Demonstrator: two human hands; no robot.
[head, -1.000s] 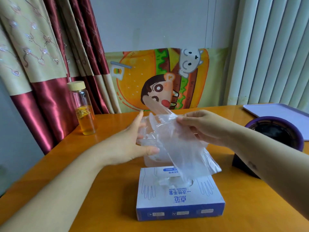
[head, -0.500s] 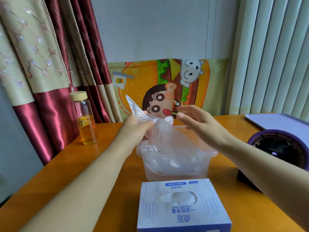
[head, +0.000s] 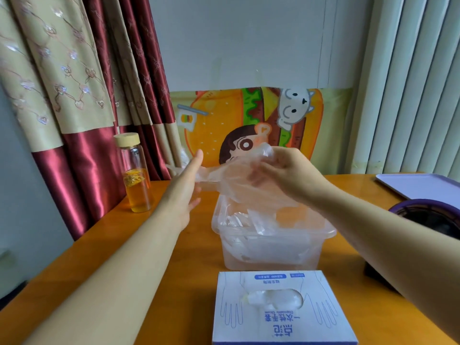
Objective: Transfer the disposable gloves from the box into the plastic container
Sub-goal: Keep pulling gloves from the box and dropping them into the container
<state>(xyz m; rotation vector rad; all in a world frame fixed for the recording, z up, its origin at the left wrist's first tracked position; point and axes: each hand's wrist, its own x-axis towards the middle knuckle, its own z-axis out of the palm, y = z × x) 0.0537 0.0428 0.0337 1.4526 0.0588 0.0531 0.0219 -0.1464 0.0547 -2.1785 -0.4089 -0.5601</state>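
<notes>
Glove in hand: one thin clear plastic glove, held in the air above the clear plastic container.
Handling: likely near weightless, limp and slippery; best pinched at a bunched fold.
Right hand: fingers curled, clamped on the glove's crumpled end.
Left hand: fingers straight, beside the film; contact unclear.
Counts: one container, its crumpled gloves too tangled to count; one white-and-blue cardboard box on the orange counter.
</notes>
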